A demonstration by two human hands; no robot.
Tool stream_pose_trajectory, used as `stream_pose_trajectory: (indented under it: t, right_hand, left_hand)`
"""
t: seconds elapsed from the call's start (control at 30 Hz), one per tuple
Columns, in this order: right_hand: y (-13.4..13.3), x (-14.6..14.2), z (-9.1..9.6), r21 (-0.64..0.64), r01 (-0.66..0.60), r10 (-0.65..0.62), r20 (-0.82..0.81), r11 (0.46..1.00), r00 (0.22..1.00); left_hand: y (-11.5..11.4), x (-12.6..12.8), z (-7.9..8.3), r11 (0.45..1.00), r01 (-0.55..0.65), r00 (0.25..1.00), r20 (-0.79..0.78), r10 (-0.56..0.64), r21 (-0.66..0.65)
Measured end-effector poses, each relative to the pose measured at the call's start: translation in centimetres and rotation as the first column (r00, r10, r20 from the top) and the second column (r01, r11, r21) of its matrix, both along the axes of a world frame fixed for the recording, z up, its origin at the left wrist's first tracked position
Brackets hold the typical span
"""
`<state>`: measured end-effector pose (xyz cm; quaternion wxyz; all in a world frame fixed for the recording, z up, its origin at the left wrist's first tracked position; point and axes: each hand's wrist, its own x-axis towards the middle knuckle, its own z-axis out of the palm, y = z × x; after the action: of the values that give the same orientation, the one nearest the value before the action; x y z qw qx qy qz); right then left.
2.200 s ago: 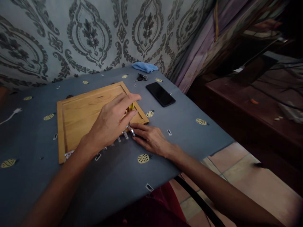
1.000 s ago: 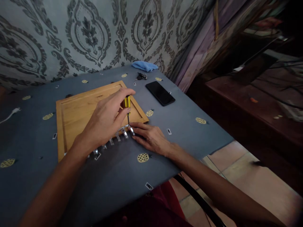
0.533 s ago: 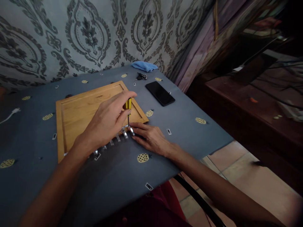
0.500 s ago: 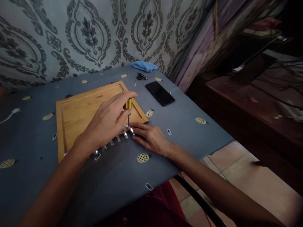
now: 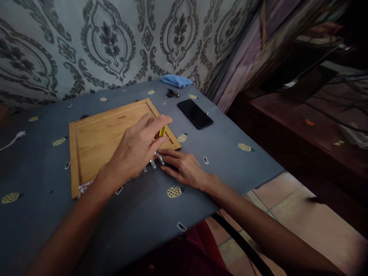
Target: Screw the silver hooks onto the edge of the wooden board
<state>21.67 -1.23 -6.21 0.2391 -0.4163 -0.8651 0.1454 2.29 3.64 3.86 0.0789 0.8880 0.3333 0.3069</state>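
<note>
In the head view my left hand is closed around the yellow-and-black handle of a screwdriver, thumb and index finger on either side. Its tip is hidden behind the thumb, above the right end of a metal hook rack. This rack has several curved hooks and runs along the near edge of a framed wooden board. With fingers stretched out, my right hand presses on the rack's right end and steadies it against the board. My left forearm covers much of the rack's middle.
Right of the board lies a black phone, with keys and a blue cloth behind it. A white cable is at the left. The table ends at the right, above a tiled floor.
My left hand has turned and shifted slightly right, and the screwdriver handle has tilted to the right with it. My right hand stays in place on the rack.
</note>
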Motion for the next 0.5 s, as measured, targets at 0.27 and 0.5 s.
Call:
stream_pose_trajectory:
  t: [0.27, 0.5]
  right_hand:
    - [0.04, 0.04, -0.06, -0.005, -0.002, 0.002, -0.014, 1.0, 1.0]
    - [0.04, 0.01, 0.04, -0.007, -0.003, 0.002, -0.015, 1.0, 1.0]
  left_hand:
    - [0.17, -0.34, 0.18, 0.997, 0.05, 0.998, 0.041, -0.047, -0.056]
    - [0.17, 0.08, -0.34, 1.0, 0.002, 0.998, 0.07, -0.001, -0.016]
